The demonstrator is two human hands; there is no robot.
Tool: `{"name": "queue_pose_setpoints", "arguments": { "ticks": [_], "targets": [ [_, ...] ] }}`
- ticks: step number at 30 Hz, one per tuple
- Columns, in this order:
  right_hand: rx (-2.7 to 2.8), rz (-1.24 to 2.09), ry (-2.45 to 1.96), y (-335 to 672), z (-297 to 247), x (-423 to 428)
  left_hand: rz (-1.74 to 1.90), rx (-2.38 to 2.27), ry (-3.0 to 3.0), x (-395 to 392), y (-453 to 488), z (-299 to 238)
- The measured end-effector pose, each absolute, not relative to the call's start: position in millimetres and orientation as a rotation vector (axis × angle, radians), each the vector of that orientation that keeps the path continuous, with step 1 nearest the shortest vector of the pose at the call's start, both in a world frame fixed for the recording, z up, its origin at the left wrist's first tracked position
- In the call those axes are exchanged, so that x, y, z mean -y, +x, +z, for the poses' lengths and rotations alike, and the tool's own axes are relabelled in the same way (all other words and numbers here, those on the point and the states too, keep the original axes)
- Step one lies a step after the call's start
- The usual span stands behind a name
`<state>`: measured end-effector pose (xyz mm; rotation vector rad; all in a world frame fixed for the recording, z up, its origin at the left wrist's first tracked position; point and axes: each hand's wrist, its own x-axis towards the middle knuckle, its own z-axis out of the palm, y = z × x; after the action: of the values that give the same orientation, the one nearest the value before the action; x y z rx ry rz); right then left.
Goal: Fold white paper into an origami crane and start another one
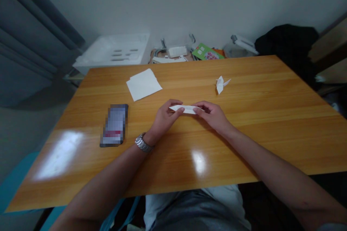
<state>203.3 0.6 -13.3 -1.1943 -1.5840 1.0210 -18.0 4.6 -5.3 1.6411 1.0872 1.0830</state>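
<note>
A narrow folded strip of white paper lies between both hands just above the wooden table. My left hand, with a metal watch on its wrist, pinches the strip's left end. My right hand pinches its right end. Both hands are closed on the paper near the table's middle.
A small stack of white paper sheets lies at the back left. A finished white paper crane stands at the back right. A dark phone lies to the left of my hands. Boxes, clutter and a black bag sit beyond the far edge.
</note>
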Motion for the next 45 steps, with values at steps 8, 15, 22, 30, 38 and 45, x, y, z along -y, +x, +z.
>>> {"name": "queue_pose_setpoints", "arguments": {
  "ticks": [8,15,22,30,38,45],
  "targets": [
    [1.895,0.818,-1.235,213,-15,-4,1.001,-1.112,2.143,-7,-26,-7],
    [2.146,0.536,-1.200,218,-15,-9,0.671,-0.888,2.617,-8,-29,-9],
    [2.151,0.376,-1.156,219,-24,-13,0.517,-0.970,2.746,-4,-26,-5],
    [2.261,0.280,-1.018,222,-14,-13,0.512,-1.179,2.737,-4,-26,-5],
    [2.412,0.347,-0.947,217,-11,-12,0.578,-1.143,2.699,-6,-27,-7],
    [2.371,0.433,-0.928,220,-15,-14,0.657,-1.076,2.669,-10,-29,-12]
  ]
}}
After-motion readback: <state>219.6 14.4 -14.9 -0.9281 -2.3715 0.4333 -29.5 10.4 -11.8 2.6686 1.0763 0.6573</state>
